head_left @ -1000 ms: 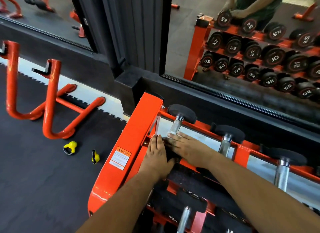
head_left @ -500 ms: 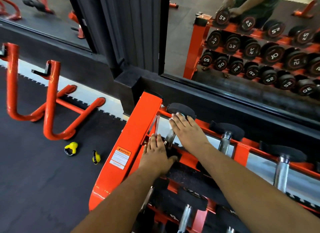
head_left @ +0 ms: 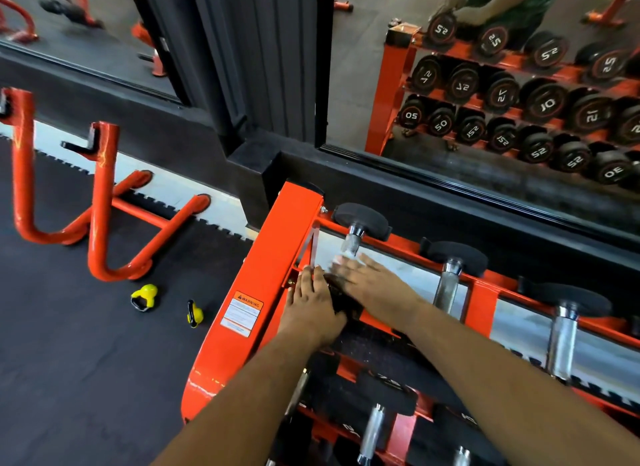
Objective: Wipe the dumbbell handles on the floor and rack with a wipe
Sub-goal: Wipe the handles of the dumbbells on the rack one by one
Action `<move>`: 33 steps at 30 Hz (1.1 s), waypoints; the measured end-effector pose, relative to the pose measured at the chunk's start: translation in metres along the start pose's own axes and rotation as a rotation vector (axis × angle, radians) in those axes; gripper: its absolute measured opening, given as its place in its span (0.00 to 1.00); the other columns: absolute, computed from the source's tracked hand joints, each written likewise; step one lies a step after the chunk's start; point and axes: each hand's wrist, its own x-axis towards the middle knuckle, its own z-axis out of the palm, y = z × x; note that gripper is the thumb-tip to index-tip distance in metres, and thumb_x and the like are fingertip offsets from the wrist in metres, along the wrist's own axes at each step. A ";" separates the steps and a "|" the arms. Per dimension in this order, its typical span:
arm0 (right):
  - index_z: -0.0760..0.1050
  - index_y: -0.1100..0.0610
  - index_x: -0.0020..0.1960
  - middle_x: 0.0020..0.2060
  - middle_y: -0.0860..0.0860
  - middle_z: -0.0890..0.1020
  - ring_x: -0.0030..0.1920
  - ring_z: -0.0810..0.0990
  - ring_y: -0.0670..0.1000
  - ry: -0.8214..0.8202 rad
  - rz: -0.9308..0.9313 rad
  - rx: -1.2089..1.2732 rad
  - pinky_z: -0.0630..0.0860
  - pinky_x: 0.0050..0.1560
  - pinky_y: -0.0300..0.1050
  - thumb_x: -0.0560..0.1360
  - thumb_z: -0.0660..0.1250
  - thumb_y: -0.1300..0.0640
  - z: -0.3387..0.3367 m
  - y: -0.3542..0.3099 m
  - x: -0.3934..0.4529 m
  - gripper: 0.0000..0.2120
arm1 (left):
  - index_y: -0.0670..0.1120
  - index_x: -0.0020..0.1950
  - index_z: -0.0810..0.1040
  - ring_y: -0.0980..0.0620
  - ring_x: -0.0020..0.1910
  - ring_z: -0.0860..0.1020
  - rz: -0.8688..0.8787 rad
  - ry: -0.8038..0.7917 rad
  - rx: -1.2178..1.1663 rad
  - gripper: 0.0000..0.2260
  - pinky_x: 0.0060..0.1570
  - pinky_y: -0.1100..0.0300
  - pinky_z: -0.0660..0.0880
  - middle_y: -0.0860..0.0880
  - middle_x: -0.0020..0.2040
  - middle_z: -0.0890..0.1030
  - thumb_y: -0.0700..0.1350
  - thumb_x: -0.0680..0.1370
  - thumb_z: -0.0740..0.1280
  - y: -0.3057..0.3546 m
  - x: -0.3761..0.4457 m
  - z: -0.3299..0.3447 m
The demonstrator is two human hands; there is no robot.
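The orange dumbbell rack [head_left: 273,257] stands against a mirrored wall. On its top shelf, the leftmost dumbbell has a black far head [head_left: 360,217] and a knurled steel handle [head_left: 351,242]. My right hand [head_left: 372,285] lies over the near part of that handle, blurred, fingers fairly straight, with a bit of white wipe [head_left: 341,258] showing at the fingertips. My left hand [head_left: 311,306] rests flat on the dumbbell's near head, fingers straight. Two more dumbbell handles [head_left: 446,285] [head_left: 562,341] sit to the right on the same shelf.
Lower shelves hold more dumbbells [head_left: 372,431]. Two small yellow kettlebells [head_left: 144,296] [head_left: 194,313] lie on the black floor mat left of the rack. An orange tubular frame [head_left: 100,205] stands farther left. The mirror [head_left: 519,84] reflects the rack and a person.
My right hand has slid back along the handle toward me, from the far head to the near end. My left hand has stayed on the near head.
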 end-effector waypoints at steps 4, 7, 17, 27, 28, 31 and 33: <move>0.60 0.52 0.80 0.79 0.52 0.64 0.79 0.59 0.53 0.052 0.060 0.014 0.59 0.78 0.58 0.76 0.50 0.64 -0.003 0.014 -0.003 0.33 | 0.43 0.82 0.37 0.45 0.82 0.42 -0.008 -0.013 0.006 0.47 0.80 0.47 0.44 0.43 0.83 0.40 0.65 0.79 0.63 0.002 -0.001 0.000; 0.48 0.54 0.83 0.82 0.52 0.49 0.82 0.44 0.53 0.027 0.325 0.111 0.52 0.80 0.56 0.73 0.47 0.66 -0.014 0.013 0.014 0.38 | 0.43 0.82 0.36 0.45 0.82 0.41 -0.019 -0.032 0.023 0.48 0.81 0.46 0.45 0.43 0.83 0.38 0.66 0.79 0.63 0.001 0.000 -0.001; 0.54 0.50 0.82 0.81 0.46 0.54 0.79 0.57 0.50 0.293 0.743 0.700 0.62 0.77 0.49 0.80 0.56 0.70 -0.010 -0.017 0.029 0.35 | 0.43 0.82 0.37 0.44 0.82 0.42 -0.009 -0.047 0.031 0.47 0.80 0.47 0.44 0.42 0.83 0.40 0.64 0.79 0.63 0.000 0.001 -0.004; 0.64 0.51 0.79 0.67 0.52 0.78 0.65 0.76 0.51 0.391 1.068 1.250 0.69 0.58 0.35 0.83 0.62 0.58 -0.010 -0.045 0.029 0.24 | 0.42 0.82 0.37 0.44 0.82 0.42 -0.005 -0.054 0.052 0.42 0.80 0.48 0.42 0.41 0.83 0.40 0.54 0.80 0.62 0.001 -0.001 -0.005; 0.63 0.50 0.79 0.67 0.52 0.78 0.66 0.76 0.52 0.386 1.093 1.257 0.70 0.60 0.37 0.84 0.61 0.57 -0.013 -0.039 0.036 0.25 | 0.42 0.82 0.37 0.44 0.82 0.41 -0.004 -0.056 0.059 0.43 0.80 0.48 0.42 0.42 0.83 0.40 0.55 0.80 0.62 0.002 -0.001 -0.006; 0.68 0.50 0.77 0.66 0.51 0.78 0.66 0.77 0.53 0.340 1.151 1.291 0.74 0.66 0.48 0.84 0.61 0.55 -0.016 -0.035 0.045 0.21 | 0.43 0.82 0.36 0.44 0.82 0.41 -0.003 -0.074 0.073 0.42 0.80 0.47 0.41 0.42 0.83 0.39 0.56 0.81 0.61 0.001 -0.001 -0.007; 0.74 0.51 0.71 0.61 0.50 0.82 0.62 0.80 0.52 0.259 1.142 1.334 0.77 0.63 0.51 0.83 0.61 0.55 -0.014 -0.048 0.036 0.17 | 0.43 0.82 0.35 0.44 0.82 0.41 -0.001 -0.076 0.075 0.41 0.80 0.47 0.42 0.41 0.83 0.39 0.55 0.82 0.60 0.000 0.000 -0.006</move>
